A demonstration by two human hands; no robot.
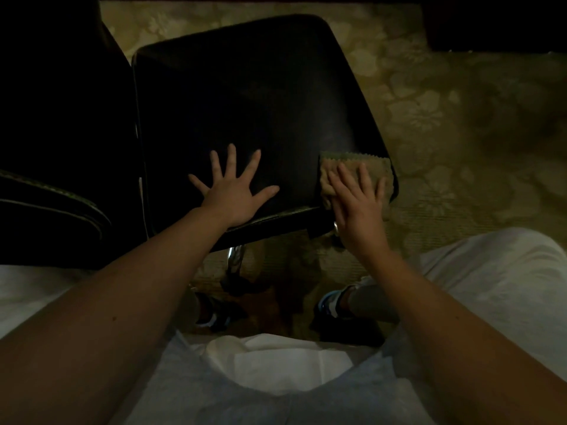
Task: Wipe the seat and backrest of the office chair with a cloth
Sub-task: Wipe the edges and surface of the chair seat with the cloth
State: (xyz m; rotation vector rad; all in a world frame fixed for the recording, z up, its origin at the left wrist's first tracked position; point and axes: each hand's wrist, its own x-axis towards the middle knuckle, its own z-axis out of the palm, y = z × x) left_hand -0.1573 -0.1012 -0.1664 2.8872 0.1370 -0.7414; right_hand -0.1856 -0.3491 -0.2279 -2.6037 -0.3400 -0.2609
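The left hand (233,194) lies flat on the black chair seat (245,102) near its 6 o'clock edge, fingers spread wide. The right hand (357,207) presses the tan cloth (376,168) (zigzag-edged) onto the seat's 4 o'clock corner, fingers straight and close together. Flowered carpet (445,118) lies beneath.

Dim light. A yellowish carpet (445,124) with a pale flower pattern covers the floor, spreading out to the right of the right grip (359,210) and ahead of it. Far beyond that grip a dark bulk of furniture (494,23) stands, its detail lost in shadow.
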